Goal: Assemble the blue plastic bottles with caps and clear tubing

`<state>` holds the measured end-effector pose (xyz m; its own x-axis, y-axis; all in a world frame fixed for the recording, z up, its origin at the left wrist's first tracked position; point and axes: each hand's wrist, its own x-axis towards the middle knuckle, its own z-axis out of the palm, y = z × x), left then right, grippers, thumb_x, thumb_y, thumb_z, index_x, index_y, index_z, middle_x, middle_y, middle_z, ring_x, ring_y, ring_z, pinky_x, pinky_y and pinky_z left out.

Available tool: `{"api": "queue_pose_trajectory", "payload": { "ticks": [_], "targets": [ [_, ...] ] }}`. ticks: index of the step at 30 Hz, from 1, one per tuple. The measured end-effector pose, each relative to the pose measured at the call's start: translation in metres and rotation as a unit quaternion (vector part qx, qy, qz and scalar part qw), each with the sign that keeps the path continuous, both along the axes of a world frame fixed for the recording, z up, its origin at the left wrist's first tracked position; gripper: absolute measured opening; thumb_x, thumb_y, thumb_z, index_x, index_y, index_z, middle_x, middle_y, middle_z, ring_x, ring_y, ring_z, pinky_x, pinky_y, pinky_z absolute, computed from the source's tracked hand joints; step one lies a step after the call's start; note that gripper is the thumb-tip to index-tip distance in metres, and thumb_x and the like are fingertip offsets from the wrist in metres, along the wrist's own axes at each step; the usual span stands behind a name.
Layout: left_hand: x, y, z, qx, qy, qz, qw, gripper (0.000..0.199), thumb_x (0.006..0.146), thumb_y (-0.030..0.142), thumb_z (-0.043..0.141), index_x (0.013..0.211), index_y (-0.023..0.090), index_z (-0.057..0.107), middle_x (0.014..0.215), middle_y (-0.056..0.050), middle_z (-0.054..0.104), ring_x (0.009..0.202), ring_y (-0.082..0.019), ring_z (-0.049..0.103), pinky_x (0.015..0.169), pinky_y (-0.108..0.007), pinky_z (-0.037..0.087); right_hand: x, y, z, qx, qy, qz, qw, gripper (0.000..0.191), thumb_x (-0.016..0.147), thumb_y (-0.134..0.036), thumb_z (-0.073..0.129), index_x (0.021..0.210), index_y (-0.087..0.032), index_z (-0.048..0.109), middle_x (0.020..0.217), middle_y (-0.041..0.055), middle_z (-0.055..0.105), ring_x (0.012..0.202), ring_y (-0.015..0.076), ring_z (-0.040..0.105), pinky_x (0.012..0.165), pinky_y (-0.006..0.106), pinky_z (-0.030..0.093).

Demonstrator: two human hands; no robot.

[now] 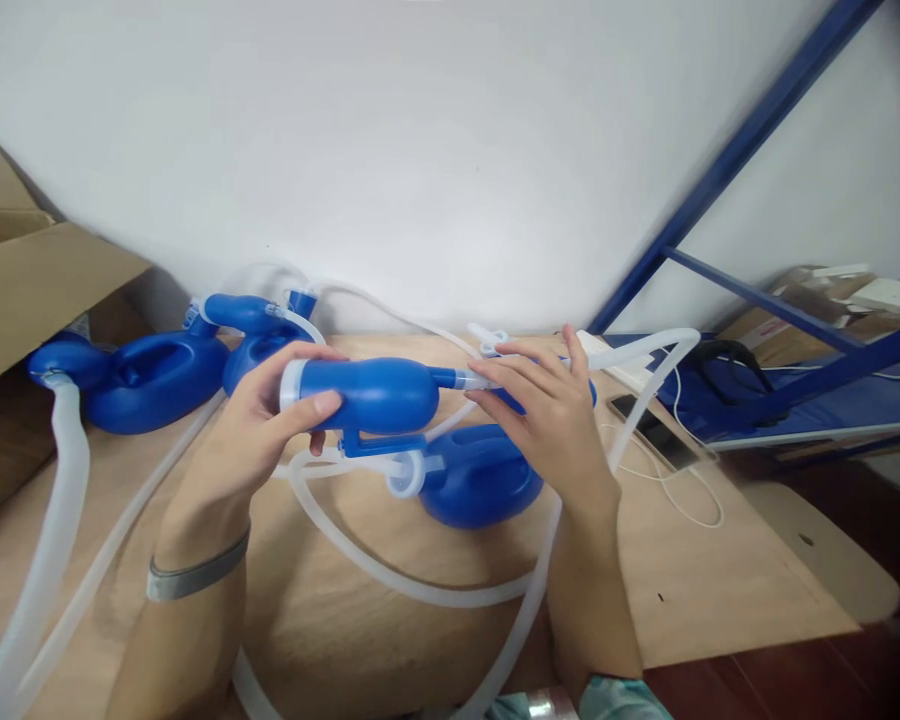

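My left hand [251, 430] is wrapped around the white-rimmed end of a blue plastic urinal funnel [375, 395], which lies level above the table. A blue side clip hangs under the funnel. At its narrow nozzle, the fingers of my right hand [547, 410] pinch the end of a translucent hose [468, 380]. The hose end meets the nozzle; how far it is pushed on cannot be made out. Below my hands, a blue urine bottle [487, 480] with a white cap [405, 473] lies on the table. Another blue part is mostly hidden behind my right hand.
More blue bottles [157, 380] with hoses stand at the left, beside an open cardboard box [52, 270]. Loose hose [412, 590] loops across the wooden table [720, 570]. A phone [656, 432] and white cable lie right. Blue metal frame [742, 160] and stool [825, 550] are beyond.
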<state>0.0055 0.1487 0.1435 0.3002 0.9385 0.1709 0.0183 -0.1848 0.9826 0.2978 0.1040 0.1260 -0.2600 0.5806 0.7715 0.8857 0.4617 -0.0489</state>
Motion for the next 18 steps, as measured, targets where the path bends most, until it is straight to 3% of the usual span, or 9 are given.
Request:
{"api": "queue_pose_trajectory", "payload": {
  "ticks": [7,12,15,18],
  "targets": [
    [-0.005,-0.003,0.002,0.003,0.027,-0.009,1.0,0.04,0.082,0.044,0.086,0.116,0.026,0.071,0.074,0.002,0.066,0.051,-0.014,0.062,0.046,-0.022,0.051,0.013,-0.004,0.006,-0.036,0.024,0.047,0.998,0.013,0.104,-0.037,0.068,0.115,-0.03,0.072,0.106,0.0003,0.081,0.107,0.0229,0.074,0.124,0.055,0.035],
    [0.0,-0.008,0.004,-0.007,0.016,-0.003,1.0,0.043,0.081,0.047,0.086,0.114,0.024,0.07,0.076,0.001,0.067,0.049,-0.013,0.06,0.043,-0.022,0.05,0.002,-0.004,0.008,-0.043,-0.004,0.069,0.997,0.021,0.11,-0.035,0.055,0.121,-0.026,0.071,0.1,0.0033,0.081,0.089,0.0213,0.072,0.093,0.041,0.047],
    [0.008,-0.014,0.005,-0.067,0.004,-0.035,0.997,0.048,0.084,0.052,0.082,0.119,0.023,0.065,0.077,0.002,0.067,0.044,-0.013,0.061,0.039,-0.023,0.05,-0.008,-0.004,0.006,-0.005,-0.004,0.032,0.999,0.032,0.113,-0.031,0.045,0.098,-0.022,0.071,0.079,0.003,0.075,0.072,0.0188,0.064,0.076,0.038,0.041],
    [0.017,-0.02,0.003,-0.127,-0.015,-0.068,0.989,0.057,0.086,0.058,0.079,0.127,0.024,0.057,0.079,0.002,0.068,0.042,-0.014,0.062,0.037,-0.024,0.052,-0.016,-0.005,0.004,0.048,0.046,-0.023,0.998,0.047,0.113,-0.027,0.04,0.069,-0.023,0.057,0.055,0.0,0.058,0.053,0.0153,0.049,0.063,0.037,0.033]
  ]
}}
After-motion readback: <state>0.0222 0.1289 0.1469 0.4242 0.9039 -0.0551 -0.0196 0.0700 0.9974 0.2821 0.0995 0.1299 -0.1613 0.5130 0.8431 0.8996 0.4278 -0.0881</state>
